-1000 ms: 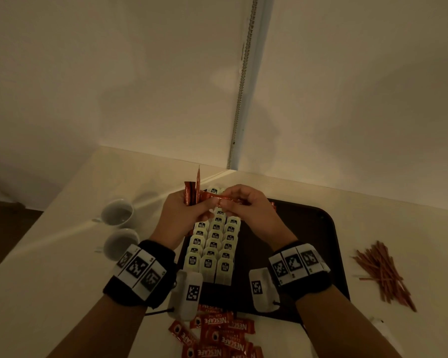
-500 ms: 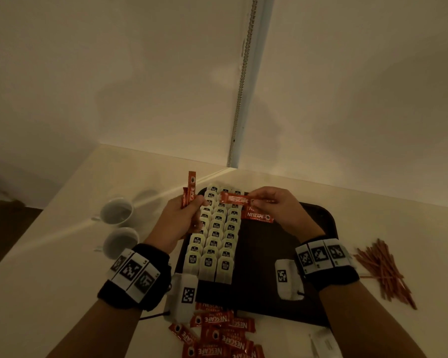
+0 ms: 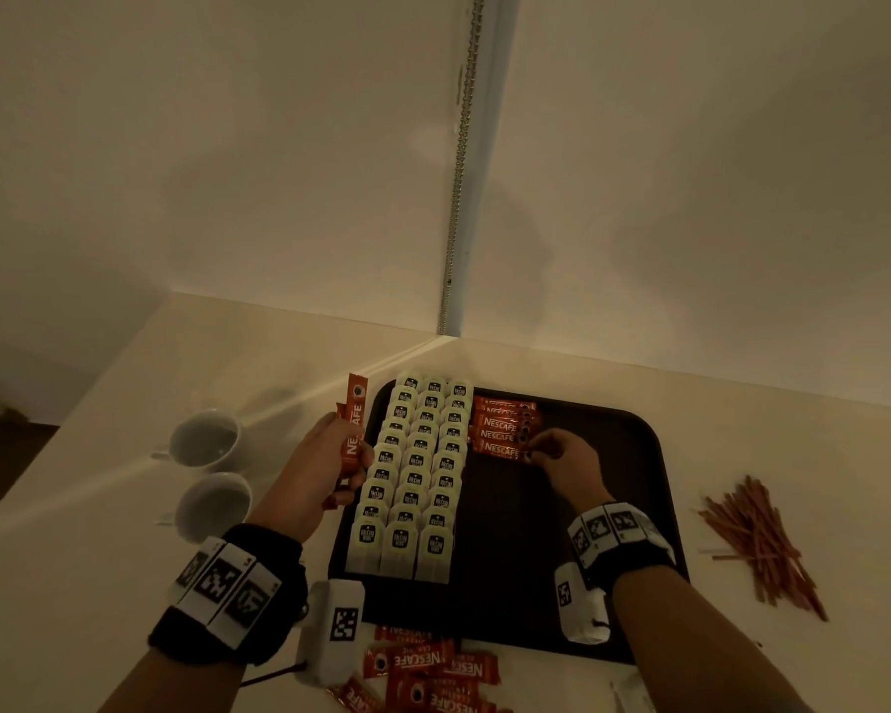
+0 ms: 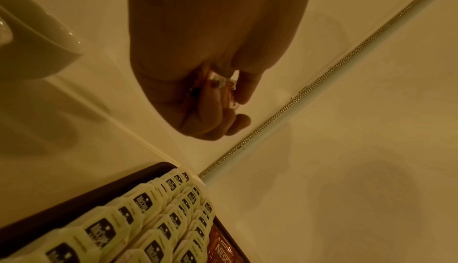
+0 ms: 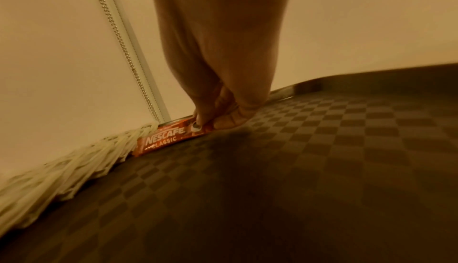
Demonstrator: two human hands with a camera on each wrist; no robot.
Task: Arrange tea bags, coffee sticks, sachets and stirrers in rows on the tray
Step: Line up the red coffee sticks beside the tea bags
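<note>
Left of the tray (image 3: 654,445) — two cups (image 3: 206,443), beside held sticks (image 3: 353,429).

Pale table (image 3: 99,506): dark tray (image 3: 659,455), two white cups (image 3: 204,442), loose coffee sticks (image 3: 428,666), probably stirrers (image 3: 757,542).

The tray (image 5: 322,169) is dark brown, checkered. Coffee sticks (image 3: 502,429) are red with white lettering; tea bags (image 3: 412,481) cream with black labels.
</note>
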